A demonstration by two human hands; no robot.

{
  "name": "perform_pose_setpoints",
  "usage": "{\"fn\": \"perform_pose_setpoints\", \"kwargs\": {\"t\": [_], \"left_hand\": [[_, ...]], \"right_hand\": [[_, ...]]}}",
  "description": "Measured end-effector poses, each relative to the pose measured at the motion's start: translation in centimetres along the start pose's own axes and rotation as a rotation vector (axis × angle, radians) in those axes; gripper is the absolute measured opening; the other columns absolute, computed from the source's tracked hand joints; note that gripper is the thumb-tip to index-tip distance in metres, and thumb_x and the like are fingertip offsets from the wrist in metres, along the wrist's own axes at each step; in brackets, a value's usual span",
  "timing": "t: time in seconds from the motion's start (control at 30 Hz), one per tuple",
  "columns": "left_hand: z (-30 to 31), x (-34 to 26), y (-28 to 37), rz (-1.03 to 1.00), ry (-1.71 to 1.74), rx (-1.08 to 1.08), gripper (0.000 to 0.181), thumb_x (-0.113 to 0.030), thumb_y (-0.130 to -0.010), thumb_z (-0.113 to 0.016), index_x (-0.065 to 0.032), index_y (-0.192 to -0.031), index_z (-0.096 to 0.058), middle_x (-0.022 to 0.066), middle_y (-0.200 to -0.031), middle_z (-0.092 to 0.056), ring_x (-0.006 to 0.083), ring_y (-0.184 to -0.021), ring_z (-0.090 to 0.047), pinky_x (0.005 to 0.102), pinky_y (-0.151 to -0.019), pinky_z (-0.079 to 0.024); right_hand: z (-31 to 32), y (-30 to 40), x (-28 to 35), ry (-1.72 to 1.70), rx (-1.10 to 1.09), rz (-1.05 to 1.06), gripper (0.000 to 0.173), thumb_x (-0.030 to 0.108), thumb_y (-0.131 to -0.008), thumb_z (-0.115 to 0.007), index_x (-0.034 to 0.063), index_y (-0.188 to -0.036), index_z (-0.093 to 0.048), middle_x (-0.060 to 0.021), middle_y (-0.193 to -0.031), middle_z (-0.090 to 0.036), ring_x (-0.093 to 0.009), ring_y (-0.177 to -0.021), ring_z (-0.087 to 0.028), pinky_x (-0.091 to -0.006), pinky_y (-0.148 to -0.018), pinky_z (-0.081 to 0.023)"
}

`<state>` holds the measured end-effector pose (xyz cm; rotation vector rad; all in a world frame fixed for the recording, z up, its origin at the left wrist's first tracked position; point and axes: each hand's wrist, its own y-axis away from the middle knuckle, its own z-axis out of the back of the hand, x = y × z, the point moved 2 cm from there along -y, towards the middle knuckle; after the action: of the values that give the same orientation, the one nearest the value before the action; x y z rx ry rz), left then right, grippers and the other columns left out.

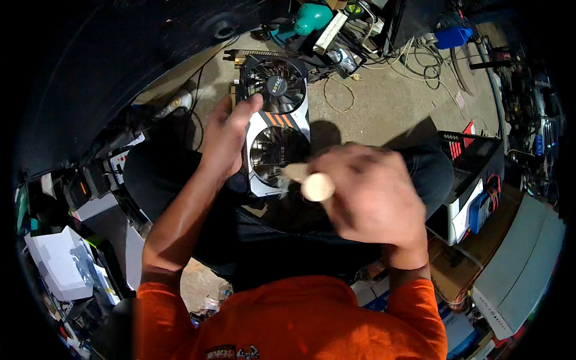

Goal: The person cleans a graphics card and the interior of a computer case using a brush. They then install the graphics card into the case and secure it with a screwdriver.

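A Zotac graphics card [302, 123] with two black fans and a white-and-black shroud with orange stripes is held out over my lap. My left hand [229, 135] grips its left edge, the thumb resting on the shroud between the fans. In my right hand [373, 193], blurred by motion, is a brush [318, 187] with a pale, wood-like handle. Its light bristles are at the lower right of the near fan [276, 157]; whether they touch the blades cannot be told. The fingers of the right hand hide part of the brush.
A green hair dryer-like tool [312, 19], a white power strip [330, 32] and tangled cables [420, 58] lie on the concrete floor [378, 103] ahead. An open computer case [472, 166] stands by my right knee. At left is a white box [63, 265].
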<state>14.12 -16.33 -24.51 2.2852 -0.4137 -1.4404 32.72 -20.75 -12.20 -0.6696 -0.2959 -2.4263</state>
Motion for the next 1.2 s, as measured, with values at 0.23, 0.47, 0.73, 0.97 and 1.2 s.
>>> {"fn": "perform_pose_setpoints", "kwargs": {"t": [0.23, 0.47, 0.73, 0.97, 1.2], "left_hand": [[-0.5, -0.1, 0.2, -0.074, -0.097, 0.040, 0.031, -0.019, -0.086, -0.067, 0.0014, -0.107, -0.057, 0.0054, -0.094, -0.063, 0.0113, -0.081, -0.060, 0.0259, -0.071, -0.049], [-0.3, -0.4, 0.4, -0.004, -0.084, 0.010, 0.031, -0.019, -0.087, -0.065, 0.0009, -0.109, -0.056, 0.0053, -0.094, -0.064, 0.0114, -0.079, -0.061, 0.0256, -0.071, -0.050], [0.4, 0.5, -0.2, -0.073, -0.153, 0.005, 0.033, -0.018, -0.086, -0.067, 0.0021, -0.111, -0.057, 0.0070, -0.098, -0.065, 0.0115, -0.084, -0.060, 0.0272, -0.077, -0.049], [0.1, -0.2, 0.0, -0.145, -0.287, 0.043, 0.034, -0.023, -0.088, -0.065, 0.0016, -0.110, -0.058, 0.0060, -0.099, -0.063, 0.0130, -0.087, -0.058, 0.0279, -0.079, -0.046], [-0.2, -1.1, 0.5, -0.048, -0.165, -0.038, 0.039, -0.026, -0.086, -0.065, 0.0022, -0.111, -0.057, 0.0062, -0.099, -0.063, 0.0116, -0.087, -0.056, 0.0276, -0.079, -0.045]], "right_hand": [[-3.4, -1.3, 1.0, -0.126, -0.006, 0.126, 0.026, 0.009, -0.071, -0.066, 0.0047, -0.095, -0.057, -0.0122, -0.084, -0.062, -0.031, -0.072, -0.062, -0.0393, -0.064, -0.052], [-0.2, -0.2, 0.3, -0.429, -0.391, 0.054, 0.026, 0.019, -0.072, -0.075, 0.0029, -0.088, -0.062, -0.0143, -0.088, -0.068, -0.030, -0.078, -0.067, -0.0364, -0.069, -0.053], [-0.4, -0.7, 0.3, 0.010, -0.043, -0.086, 0.023, 0.015, -0.071, -0.072, 0.0057, -0.089, -0.061, -0.0097, -0.068, -0.059, -0.030, -0.063, -0.057, -0.0381, -0.058, -0.049], [-3.5, -1.8, 0.2, -0.046, 0.096, 0.068, 0.023, 0.017, -0.076, -0.067, 0.0059, -0.095, -0.063, -0.0096, -0.079, -0.062, -0.027, -0.070, -0.058, -0.0378, -0.060, -0.050], [-2.3, -1.3, 0.5, -0.355, -0.295, 0.177, 0.026, 0.014, -0.069, -0.071, 0.0056, -0.091, -0.061, -0.0101, -0.078, -0.064, -0.026, -0.067, -0.058, -0.0356, -0.063, -0.050]]}}
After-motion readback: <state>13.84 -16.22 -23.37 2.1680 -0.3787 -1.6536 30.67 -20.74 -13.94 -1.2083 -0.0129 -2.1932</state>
